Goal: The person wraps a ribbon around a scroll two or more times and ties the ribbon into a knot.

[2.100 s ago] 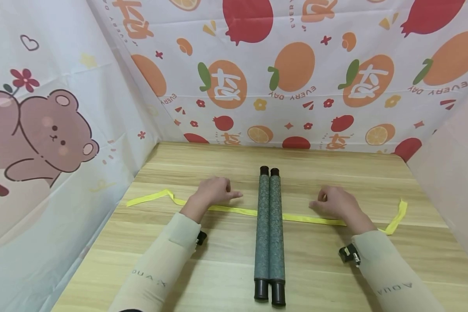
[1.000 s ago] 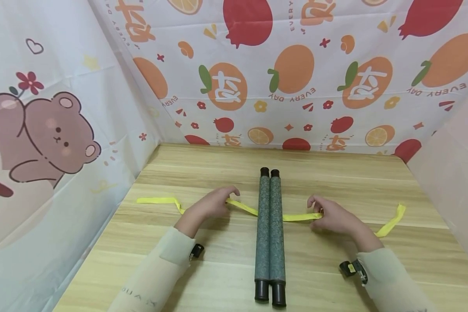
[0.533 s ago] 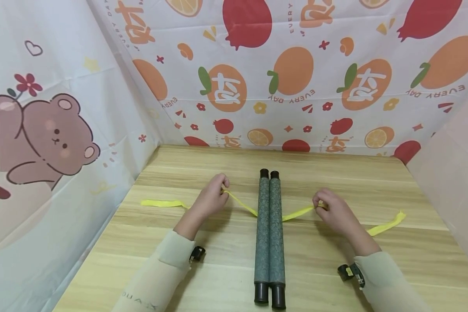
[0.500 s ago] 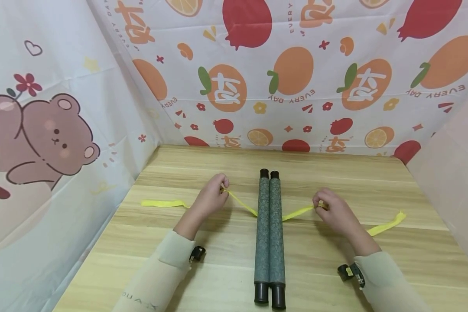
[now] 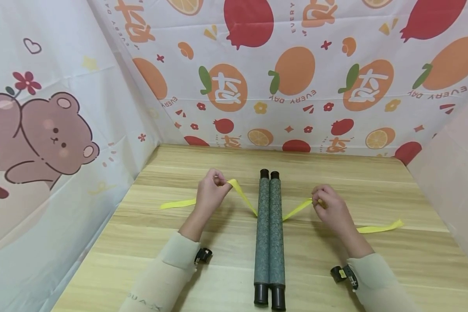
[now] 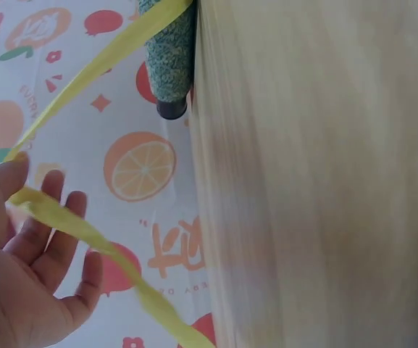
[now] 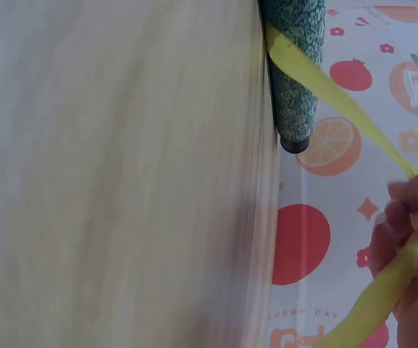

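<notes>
A scroll (image 5: 270, 234) with two rolled green patterned halves and dark end knobs lies lengthwise on the table. Under it passes a yellow ribbon (image 5: 297, 209), rising off the table on both sides. On the left, my left hand (image 5: 212, 191) pinches the ribbon between thumb and finger; in the left wrist view the ribbon (image 6: 96, 239) trails across the other fingers. My right hand (image 5: 333, 211) pinches the ribbon's other side, and its tail (image 7: 379, 297) hangs down in the right wrist view. Both loose ribbon ends rest on the wood.
The wooden table (image 5: 226, 260) meets a fruit-printed cloth (image 5: 257, 78) at the back. At the left hangs a pale cloth with a bear print (image 5: 54, 134), and a plain pale cloth (image 5: 460, 173) borders the right side.
Both hands have taken hold of the ribbon and lifted it off the table. Its loose ends have drawn inward. The scroll has stayed in place.
</notes>
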Tool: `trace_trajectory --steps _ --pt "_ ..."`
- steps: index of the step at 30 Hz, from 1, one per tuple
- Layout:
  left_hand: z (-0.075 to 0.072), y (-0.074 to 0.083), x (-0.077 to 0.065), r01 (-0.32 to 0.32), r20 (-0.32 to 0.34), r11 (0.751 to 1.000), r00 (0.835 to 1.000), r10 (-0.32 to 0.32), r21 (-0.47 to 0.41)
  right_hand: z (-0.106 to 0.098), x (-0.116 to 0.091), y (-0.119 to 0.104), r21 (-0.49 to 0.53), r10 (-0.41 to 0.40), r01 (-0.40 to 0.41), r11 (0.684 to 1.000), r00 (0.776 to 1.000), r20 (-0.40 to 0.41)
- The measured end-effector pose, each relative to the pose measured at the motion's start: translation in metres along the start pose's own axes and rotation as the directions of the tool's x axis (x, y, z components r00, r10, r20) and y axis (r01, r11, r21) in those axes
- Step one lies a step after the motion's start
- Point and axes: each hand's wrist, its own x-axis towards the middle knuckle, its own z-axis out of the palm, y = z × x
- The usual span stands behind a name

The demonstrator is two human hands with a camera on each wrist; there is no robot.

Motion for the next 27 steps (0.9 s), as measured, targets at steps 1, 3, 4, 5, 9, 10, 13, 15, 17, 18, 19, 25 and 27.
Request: trace_trajectory --steps 1,3,4,5,9,10,13,15,17,18,19,25,27 --pt "0.001 0.001 0.000 0.009 -0.007 1.000 1.000 -0.009 -0.025 0.000 0.001 -0.001 -0.005 -0.032 0.032 0.999 0.999 -0.017" --pt "0.002 0.003 -0.001 0.016 -0.012 0.996 1.000 -0.017 -0.082 0.000 0.001 -0.002 -0.018 -0.085 0.085 0.996 0.996 -0.034" --pt "0.002 0.004 -0.001 0.010 -0.009 0.994 1.000 -0.011 -0.111 0.000 0.001 -0.002 -0.025 -0.104 0.103 0.994 0.994 -0.035" --pt "0.003 0.004 -0.001 -0.002 -0.001 0.991 1.000 0.001 -0.134 -0.001 0.001 -0.003 -0.031 -0.116 0.115 0.993 0.993 -0.030" --pt "0.001 0.003 0.000 -0.105 -0.002 0.984 0.994 0.106 -0.146 -0.006 -0.002 -0.002 -0.086 -0.108 0.113 0.990 0.993 0.057" --pt "0.000 0.002 0.000 -0.142 -0.008 0.981 0.990 0.143 -0.130 -0.007 -0.003 -0.001 -0.112 -0.096 0.106 0.988 0.992 0.087" --pt "-0.006 0.001 0.002 -0.253 -0.033 0.967 0.967 0.252 -0.023 -0.012 -0.005 0.002 -0.217 -0.052 0.088 0.972 0.985 0.166" --pt "-0.010 0.001 0.004 -0.291 -0.047 0.955 0.955 0.293 0.048 -0.015 -0.007 0.004 -0.269 -0.012 0.064 0.961 0.982 0.190" --pt "-0.014 0.002 0.005 -0.298 -0.059 0.949 0.951 0.305 0.101 -0.017 -0.008 0.005 -0.296 0.024 0.033 0.955 0.982 0.187" --pt "-0.015 0.003 0.006 -0.288 -0.067 0.950 0.952 0.297 0.119 -0.018 -0.008 0.005 -0.301 0.038 0.017 0.953 0.984 0.176" --pt "-0.016 0.004 0.006 -0.277 -0.074 0.952 0.955 0.288 0.132 -0.018 -0.008 0.005 -0.304 0.046 0.005 0.953 0.986 0.162" --pt "-0.015 0.012 0.003 -0.240 -0.114 0.953 0.958 0.264 0.185 -0.015 -0.007 0.005 -0.336 0.033 -0.008 0.942 0.997 0.069" --pt "-0.013 0.012 0.003 -0.247 -0.143 0.944 0.949 0.281 0.218 -0.014 -0.006 0.005 -0.344 0.026 -0.008 0.939 0.999 0.048"
